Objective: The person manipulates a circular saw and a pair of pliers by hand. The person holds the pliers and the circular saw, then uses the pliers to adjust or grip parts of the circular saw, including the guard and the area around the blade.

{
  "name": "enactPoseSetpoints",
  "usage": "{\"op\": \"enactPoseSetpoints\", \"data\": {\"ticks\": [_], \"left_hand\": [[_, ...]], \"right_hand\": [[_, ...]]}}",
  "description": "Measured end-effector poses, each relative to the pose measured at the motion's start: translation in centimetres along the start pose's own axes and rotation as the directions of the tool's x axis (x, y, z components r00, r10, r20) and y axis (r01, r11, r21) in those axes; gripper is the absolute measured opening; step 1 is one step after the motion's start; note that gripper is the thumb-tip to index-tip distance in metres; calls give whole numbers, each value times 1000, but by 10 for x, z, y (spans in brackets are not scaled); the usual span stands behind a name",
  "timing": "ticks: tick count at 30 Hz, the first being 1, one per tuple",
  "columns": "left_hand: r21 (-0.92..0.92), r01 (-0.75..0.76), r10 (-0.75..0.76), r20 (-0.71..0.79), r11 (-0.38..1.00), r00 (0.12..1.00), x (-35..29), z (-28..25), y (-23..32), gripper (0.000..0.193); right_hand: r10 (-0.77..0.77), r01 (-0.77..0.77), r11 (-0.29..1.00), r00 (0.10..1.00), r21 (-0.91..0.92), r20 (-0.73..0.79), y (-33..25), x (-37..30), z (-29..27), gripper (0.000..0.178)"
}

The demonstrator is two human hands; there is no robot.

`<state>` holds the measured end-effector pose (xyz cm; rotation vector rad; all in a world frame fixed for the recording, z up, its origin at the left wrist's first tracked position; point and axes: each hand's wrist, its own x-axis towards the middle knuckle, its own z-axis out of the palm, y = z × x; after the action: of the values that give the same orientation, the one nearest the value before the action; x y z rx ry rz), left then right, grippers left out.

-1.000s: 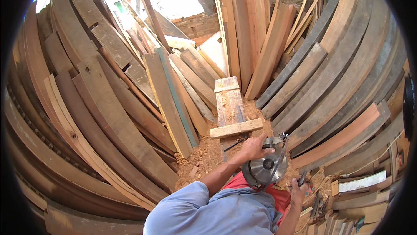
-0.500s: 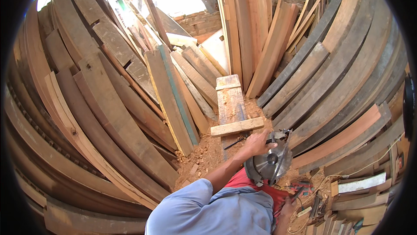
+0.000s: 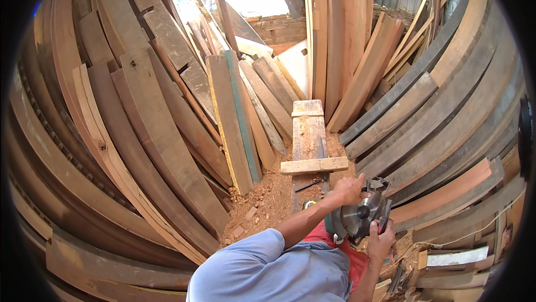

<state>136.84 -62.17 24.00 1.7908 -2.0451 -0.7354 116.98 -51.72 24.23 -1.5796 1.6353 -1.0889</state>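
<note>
The round silver-bladed circular saw with a dark body (image 3: 352, 221) lay in front of the person's middle, over a red cloth (image 3: 357, 263), its blade face turned up toward the camera. The left hand (image 3: 349, 190) was bent around the saw's upper left part, closed on it, with the fingertips partly hidden behind the dark fittings. The right hand (image 3: 381, 241) was curled closed around a slim dark hand tool (image 3: 384, 218), which pointed up at the right edge of the blade (whether the tip touched the saw, I could not tell). Both forearms came in from below, the left one out of a light blue sleeve (image 3: 245, 257).

Beyond the left hand stood a narrow, worn wooden plank bench (image 3: 310, 140) with a pale wooden crosspiece (image 3: 314, 165) lying over it, and a thin black rod (image 3: 308, 186) rested nearer the person. Orange-brown wood shavings (image 3: 262, 201) covered the ground to the left of the bench. Long brown boards (image 3: 162, 112) leaned on the left, greyish planks (image 3: 435, 117) on the right, and a thin pale cord (image 3: 441, 243) ran near the right hand
</note>
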Motion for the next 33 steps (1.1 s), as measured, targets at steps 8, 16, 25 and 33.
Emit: {"op": "enactPoseSetpoints", "data": {"ticks": [8,16,25,33], "left_hand": [[-51,16,-14,45,999,999,0,-1,-3,70],[-98,-16,20,41,995,999,12,4,-15,63],[-116,-175,181,48,978,982,20,3,-42,66],[-390,56,-149,-213,919,965,-15,31,-118,77]], "right_hand": [[-13,13,983,1000,-183,-1,-7,9,6,30],[-29,43,938,999,-343,45,-16,27,10,39],[-60,85,859,996,-504,65,-16,37,21,46],[-36,97,865,991,-492,133,-21,47,20,33]]}}
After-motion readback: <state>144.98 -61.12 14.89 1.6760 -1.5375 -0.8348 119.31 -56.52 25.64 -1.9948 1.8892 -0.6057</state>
